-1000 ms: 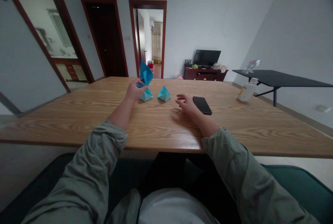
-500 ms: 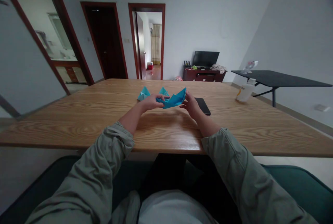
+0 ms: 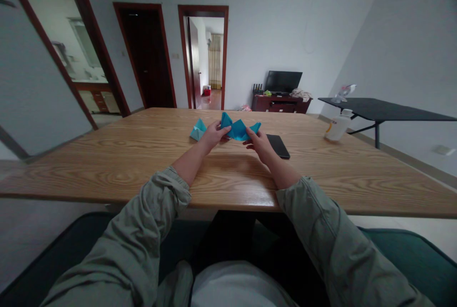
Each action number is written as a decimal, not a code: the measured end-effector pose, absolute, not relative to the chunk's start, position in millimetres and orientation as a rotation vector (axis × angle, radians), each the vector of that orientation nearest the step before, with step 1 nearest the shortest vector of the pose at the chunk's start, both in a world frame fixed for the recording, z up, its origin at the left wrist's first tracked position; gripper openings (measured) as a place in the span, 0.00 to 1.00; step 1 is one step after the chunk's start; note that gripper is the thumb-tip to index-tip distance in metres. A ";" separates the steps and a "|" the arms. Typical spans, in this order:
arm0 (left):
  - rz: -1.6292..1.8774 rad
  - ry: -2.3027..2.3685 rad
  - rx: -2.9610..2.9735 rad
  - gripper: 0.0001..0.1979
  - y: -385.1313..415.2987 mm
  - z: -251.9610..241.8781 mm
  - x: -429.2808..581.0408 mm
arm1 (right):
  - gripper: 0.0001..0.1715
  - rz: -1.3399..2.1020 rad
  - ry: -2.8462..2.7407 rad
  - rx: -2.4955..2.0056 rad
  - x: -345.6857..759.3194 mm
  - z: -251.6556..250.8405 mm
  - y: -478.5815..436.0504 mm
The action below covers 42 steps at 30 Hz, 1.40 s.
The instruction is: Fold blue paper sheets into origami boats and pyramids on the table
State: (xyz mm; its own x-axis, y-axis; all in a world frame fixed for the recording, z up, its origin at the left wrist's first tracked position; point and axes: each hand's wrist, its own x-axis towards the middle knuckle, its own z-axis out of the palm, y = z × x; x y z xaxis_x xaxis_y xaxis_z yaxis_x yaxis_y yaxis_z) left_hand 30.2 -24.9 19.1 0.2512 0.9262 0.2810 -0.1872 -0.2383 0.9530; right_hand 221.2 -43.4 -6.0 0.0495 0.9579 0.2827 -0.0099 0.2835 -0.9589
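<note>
Above the wooden table I hold a folded blue paper boat [image 3: 238, 130], with a peak in its middle and pointed ends to either side. My left hand [image 3: 213, 135] is closed on its left end, the thumb lying across the near face. At the other end, my right hand [image 3: 260, 144] pinches the paper between thumb and fingers. A lighter blue folded paper piece [image 3: 198, 129] sits on the table just left of my left hand, which partly hides it.
A flat black object [image 3: 278, 146], perhaps a phone or tablet, lies right of my right hand on the wooden table [image 3: 124, 169]. A translucent white bottle [image 3: 338, 126] stands farther right. Beyond are a black folding table [image 3: 385, 108] and a TV [image 3: 283, 81] on a cabinet.
The paper boat has been tipped and raised at its left end, so it now lies more level. My left hand has moved up and right, its thumb now on the near face.
</note>
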 end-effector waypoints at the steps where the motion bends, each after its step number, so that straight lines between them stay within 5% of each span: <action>1: 1.251 0.745 1.412 0.24 -26.8 19.6 31.1 | 0.25 0.974 -1.273 -1.016 221.1 -5.7 -43.6; 6: 1.339 0.763 1.507 0.30 -25.9 13.9 29.2 | 0.25 0.976 -1.294 -1.016 221.5 -7.2 -43.7; 19: 1.519 1.076 1.786 0.15 -1.9 1.4 22.3 | 0.08 0.918 -1.278 -1.114 221.2 -10.4 -38.7; 35: 1.526 1.073 1.737 0.13 -7.7 3.9 24.1 | 0.23 0.659 -1.344 -1.103 227.7 -21.0 -23.9; 42: 1.341 0.839 1.284 0.10 -8.6 7.3 16.7 | 0.15 0.868 -1.110 -0.944 228.0 -11.5 -32.6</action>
